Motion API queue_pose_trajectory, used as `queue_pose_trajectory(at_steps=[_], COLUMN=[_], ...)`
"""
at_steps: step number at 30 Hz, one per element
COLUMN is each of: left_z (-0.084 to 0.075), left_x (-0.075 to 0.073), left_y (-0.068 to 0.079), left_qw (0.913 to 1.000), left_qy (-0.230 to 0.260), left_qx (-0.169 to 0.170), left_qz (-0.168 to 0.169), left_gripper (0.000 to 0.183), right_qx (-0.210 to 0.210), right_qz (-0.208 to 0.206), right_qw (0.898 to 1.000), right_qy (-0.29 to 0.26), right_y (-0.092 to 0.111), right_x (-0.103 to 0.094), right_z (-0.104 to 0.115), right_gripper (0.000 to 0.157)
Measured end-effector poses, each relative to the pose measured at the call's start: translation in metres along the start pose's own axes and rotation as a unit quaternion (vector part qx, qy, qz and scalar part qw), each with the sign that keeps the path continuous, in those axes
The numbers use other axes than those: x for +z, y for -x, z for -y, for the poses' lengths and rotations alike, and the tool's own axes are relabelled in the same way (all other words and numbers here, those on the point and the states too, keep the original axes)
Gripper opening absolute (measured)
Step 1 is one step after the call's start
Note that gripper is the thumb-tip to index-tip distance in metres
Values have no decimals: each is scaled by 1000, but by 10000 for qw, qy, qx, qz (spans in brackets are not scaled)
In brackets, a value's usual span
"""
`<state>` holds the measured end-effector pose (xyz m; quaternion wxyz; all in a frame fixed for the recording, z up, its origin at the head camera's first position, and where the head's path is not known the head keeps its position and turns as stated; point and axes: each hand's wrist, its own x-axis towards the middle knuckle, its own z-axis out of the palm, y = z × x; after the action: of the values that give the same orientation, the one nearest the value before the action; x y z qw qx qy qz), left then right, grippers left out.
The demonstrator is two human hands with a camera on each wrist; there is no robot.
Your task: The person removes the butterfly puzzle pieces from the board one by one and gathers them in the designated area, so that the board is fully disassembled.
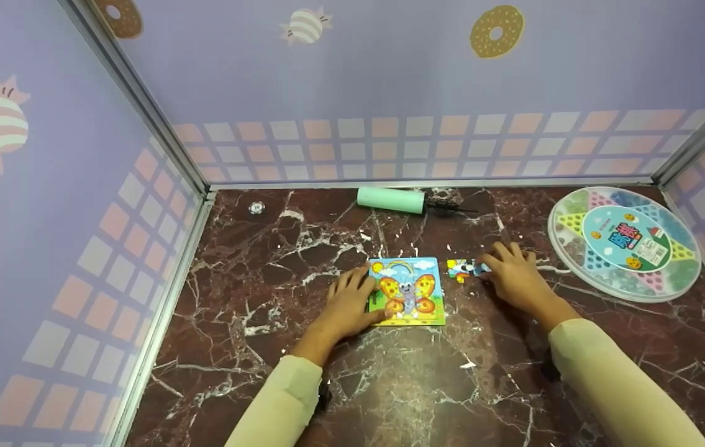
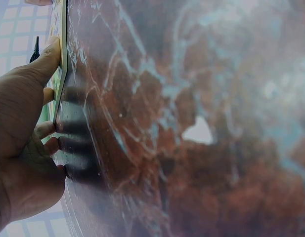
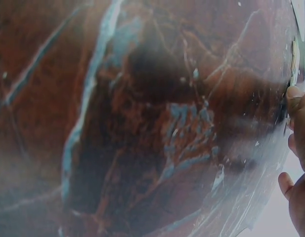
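A square butterfly jigsaw puzzle [image 1: 409, 295] lies flat on the dark marbled table. My left hand [image 1: 347, 303] holds it by its left side, the thumb over the lower left part and the other fingers along the left edge. In the left wrist view that thumb [image 2: 49, 58] lies on the thin board's face. To the right of the puzzle is a small patch of colourful jigsaw pieces [image 1: 460, 268]. My right hand [image 1: 517, 276] pinches their right end, its fingers partly covering them. The right wrist view shows the thumb [image 3: 294, 93] low at a piece's edge.
A pale green cylinder [image 1: 391, 200] with a black end lies near the back wall. On the right is a round, clear board-game case [image 1: 625, 243]. A small round chip [image 1: 256, 208] sits back left. Patterned walls [image 1: 352, 149] enclose the table.
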<state>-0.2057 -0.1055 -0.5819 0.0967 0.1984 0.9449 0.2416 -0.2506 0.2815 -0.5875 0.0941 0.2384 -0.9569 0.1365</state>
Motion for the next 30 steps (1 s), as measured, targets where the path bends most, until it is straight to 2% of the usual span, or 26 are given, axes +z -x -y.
queue_pose_trajectory(at_steps=[5,30], left_z=[1,3], left_x=[1,3], left_y=[-2,-3], left_qw=[9999,9999], left_qy=[40,130], left_qx=[-89,-80], left_qz=[38,4], left_gripper=[55,52], right_qx=[21,37], right_qz=[26,159], right_qw=[10000,9998], right_qy=[-4,-74], right_y=[0,-2], right_x=[0,0], right_z=[0,0], right_gripper=[23,24])
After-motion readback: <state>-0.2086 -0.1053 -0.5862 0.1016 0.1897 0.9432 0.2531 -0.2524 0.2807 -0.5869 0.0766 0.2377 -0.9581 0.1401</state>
